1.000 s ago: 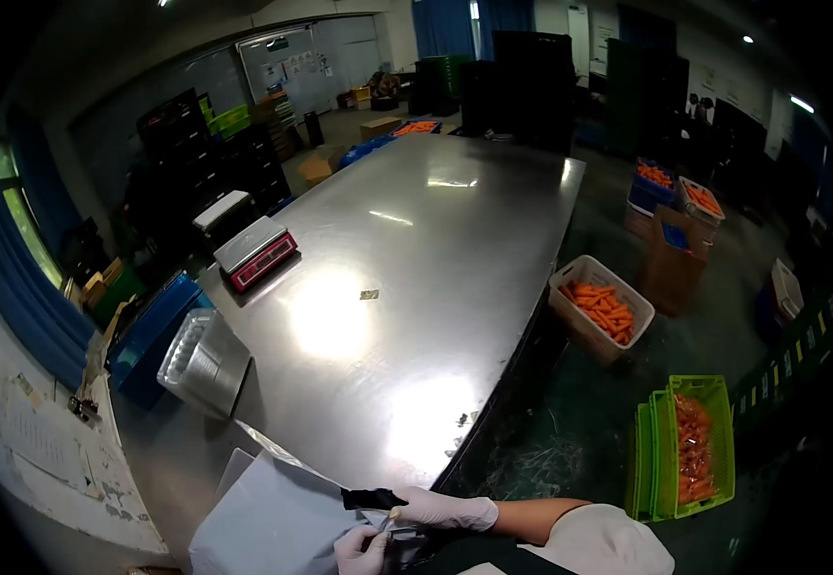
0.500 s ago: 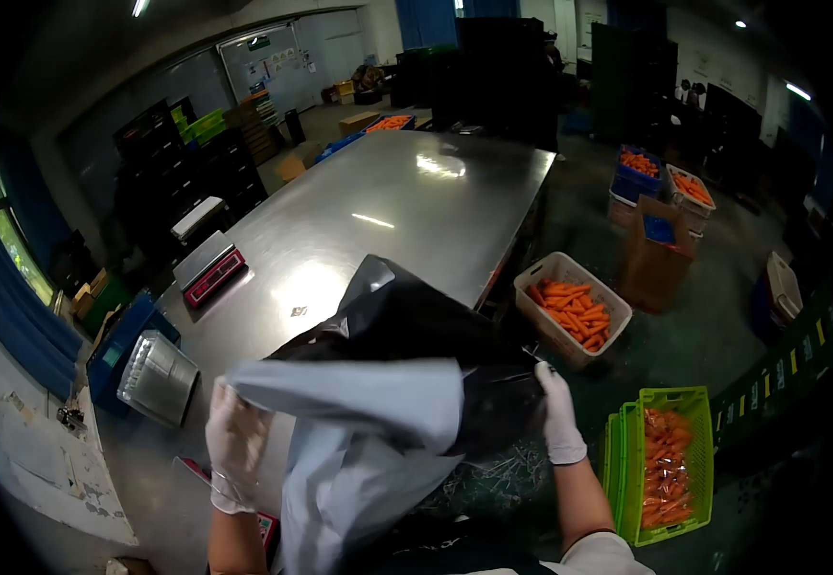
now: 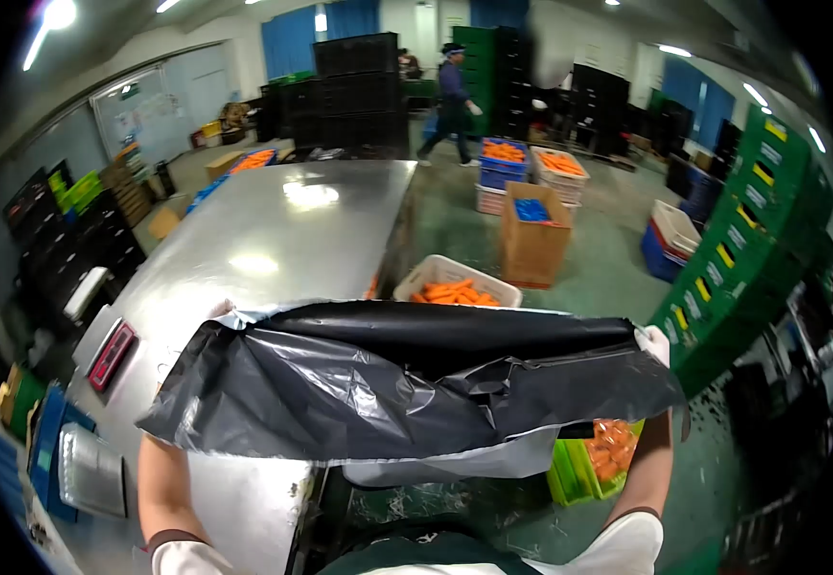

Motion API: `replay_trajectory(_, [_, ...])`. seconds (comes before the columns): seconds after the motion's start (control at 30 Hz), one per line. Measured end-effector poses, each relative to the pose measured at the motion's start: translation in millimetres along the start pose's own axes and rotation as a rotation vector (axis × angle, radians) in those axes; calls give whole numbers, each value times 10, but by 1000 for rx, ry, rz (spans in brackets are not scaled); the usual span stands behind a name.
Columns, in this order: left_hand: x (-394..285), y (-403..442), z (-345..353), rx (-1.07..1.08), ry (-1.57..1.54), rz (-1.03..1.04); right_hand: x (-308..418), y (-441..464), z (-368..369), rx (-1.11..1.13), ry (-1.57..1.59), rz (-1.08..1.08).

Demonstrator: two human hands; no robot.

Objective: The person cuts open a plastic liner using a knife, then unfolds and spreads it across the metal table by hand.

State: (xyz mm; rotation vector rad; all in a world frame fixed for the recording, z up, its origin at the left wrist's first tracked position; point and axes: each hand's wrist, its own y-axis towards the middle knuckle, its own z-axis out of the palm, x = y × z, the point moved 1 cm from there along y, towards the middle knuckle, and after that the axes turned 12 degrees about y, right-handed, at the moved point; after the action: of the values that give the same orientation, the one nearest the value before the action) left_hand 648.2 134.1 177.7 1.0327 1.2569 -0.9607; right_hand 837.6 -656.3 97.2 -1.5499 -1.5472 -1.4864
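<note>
As hands (image 3: 654, 343) grip well apart, blk bag (image 3: 340, 388) spans betw.

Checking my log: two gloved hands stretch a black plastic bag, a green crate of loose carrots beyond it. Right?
No: in the head view, the crate of loose carrots is white. The left hand and right hand stretch the black plastic bag.

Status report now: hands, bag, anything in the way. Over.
Left hand and right hand gripping bag, one at each end. Bag stretched wide, crumpled. Bag partly hides white bin and green crate.
</note>
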Motion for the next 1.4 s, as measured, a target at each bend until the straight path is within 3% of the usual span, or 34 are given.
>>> replay_trajectory(0.07, [50,100,140,97,90,-52,147,-13,-275,-17,185,19])
replay_trajectory(0.13, [93,334,315,188,130,-69,278,-145,-350,-18,138,62])
replay_trajectory(0.17, [144,509,406,230,135,-64,383,-263,-426,62,-38,-18])
replay_trajectory(0.2, [188,697,495,266,122,-52,639,-396,-392,124,108,82])
replay_trajectory(0.27, [323,1043,659,333,77,-33,769,-490,-501,214,-130,-162])
replay_trajectory(0.33, [476,1313,786,398,10,-33,819,-613,-688,353,-41,-72])
replay_trajectory(0.4, [596,1422,891,432,-9,-41,1576,-1004,-383,318,103,267])
replay_trajectory(0.47, [784,1517,976,476,-6,-64,1581,-1118,-410,415,-128,217])
replay_trajectory(0.53, [933,1586,986,505,55,-71,1387,-1147,-620,364,-638,148])
replay_trajectory(0.6, [1083,1648,1025,544,182,-71,1229,-1138,-784,246,-887,107])
replay_trajectory(0.67, [1118,1633,1112,586,413,-51,1144,-1143,-931,-11,-978,-229])
replay_trajectory(0.7, [1087,1456,1186,521,560,-58,1200,-1165,-932,-87,-897,-216])
replay_trajectory(0.73, [690,1204,1278,563,840,-252,1304,-1166,-916,-166,-820,-202])
replay_trajectory(0.8, [1197,1323,1192,621,767,-168,1339,-1123,-1060,-249,-780,-51])
replay_trajectory(0.87, [1114,1155,1329,584,678,-308,1217,-1045,-1366,-320,-785,-57])
replay_trajectory(1.0, [1319,1133,1600,569,557,-177,1351,-932,-1603,-568,-749,-98])
replay_trajectory(1.07, [1237,1130,1703,339,577,-19,1532,-905,-1603,-618,-879,-48])
replay_trajectory(1.13, [1040,1326,1457,330,383,67,1788,-1056,-1404,-384,-852,-327])
replay_trajectory(1.2, [729,1335,1286,230,-110,-279,1787,-1142,-1333,-64,-582,-68])
replay_trajectory(1.23, [382,1172,1285,332,-1,-90,1824,-1199,-1300,29,-536,38])
replay_trajectory(1.27, [-27,920,1290,419,236,-32,1807,-1237,-1280,123,-486,144])
replay_trajectory(1.3, [-438,670,1296,498,469,46,1656,-1207,-1404,50,-664,-136])
replay_trajectory(1.37, [-547,514,1175,738,915,318,1671,-1095,-1801,-173,-964,-320])
replay_trajectory(1.4, [-751,197,1375,743,1251,316,1776,-1041,-1872,-351,-728,-239])
